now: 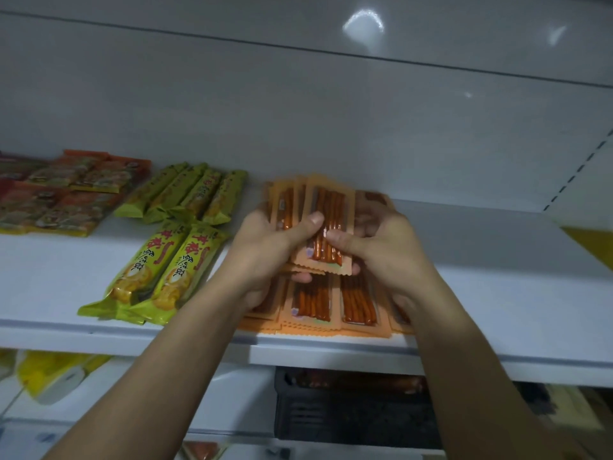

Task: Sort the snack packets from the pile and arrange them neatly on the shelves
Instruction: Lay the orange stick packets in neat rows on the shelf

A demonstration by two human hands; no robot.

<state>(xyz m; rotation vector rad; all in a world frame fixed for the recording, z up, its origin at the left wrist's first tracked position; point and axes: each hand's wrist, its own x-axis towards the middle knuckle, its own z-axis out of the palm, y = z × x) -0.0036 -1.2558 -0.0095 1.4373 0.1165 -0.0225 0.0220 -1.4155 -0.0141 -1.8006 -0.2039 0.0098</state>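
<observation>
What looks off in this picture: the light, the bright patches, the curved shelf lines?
Head view: dim, greyish light overall; glare spots on the glossy white back panel; the wide-angle lens bows the white shelf edge; the orange clear-windowed stick-snack packets look slightly blurred at their tops.

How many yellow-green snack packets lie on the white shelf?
6. Four yellow-green packets lie side by side at the back of the shelf, two in front near its edge. Others may be hidden underneath.
</observation>
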